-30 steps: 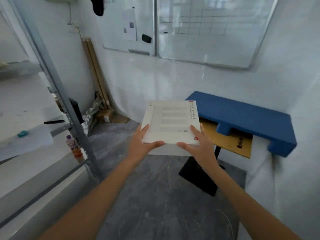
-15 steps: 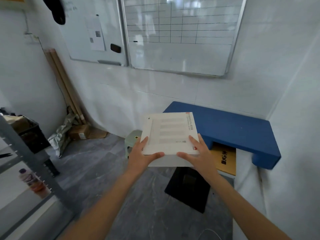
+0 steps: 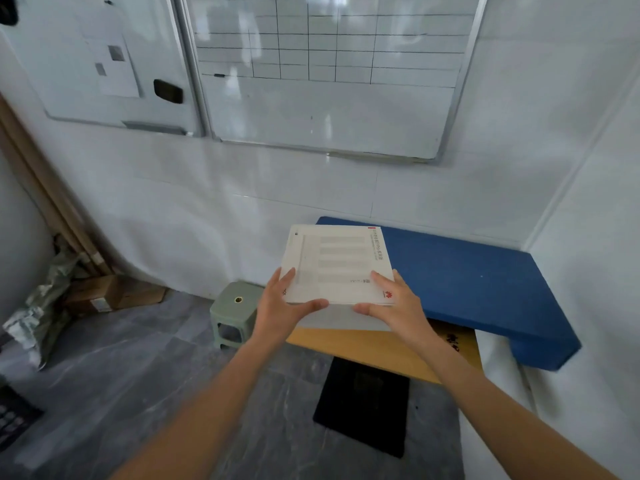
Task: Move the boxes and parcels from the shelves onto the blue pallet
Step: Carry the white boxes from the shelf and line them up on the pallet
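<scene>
Plainly the carrying step was in hand: a flat white box (image 3: 337, 266) was held in the air in front of the person, just short of the blue pallet (image 3: 485, 285), whose near left corner lay behind and beneath the box's far edge. The pallet stood against the white wall under a whiteboard (image 3: 329, 81), and its top showed bare blue with nothing resting on it. Under its front edge a yellow-brown flat parcel (image 3: 374, 351) stuck out toward the person, with a black flat item (image 3: 363, 407) lower down on the grey floor (image 3: 138, 375).

The next move, as I judged it, called for carrying the box forward and to the right over the blue surface, lowering it level, and sliding both hands out from its sides only once it sat flat.

Off to the left a small grey-green stool (image 3: 235, 311) stood near the wall, and further left a brown cardboard box (image 3: 110, 292) lay on the floor beside crumpled silvery wrapping (image 3: 41, 306); what that box held could not be seen.

The left hand (image 3: 282, 308) gripped the box's near left corner, thumb curled along the front edge and fingers on top. The right hand (image 3: 398, 303) gripped the near right corner the same way.
</scene>
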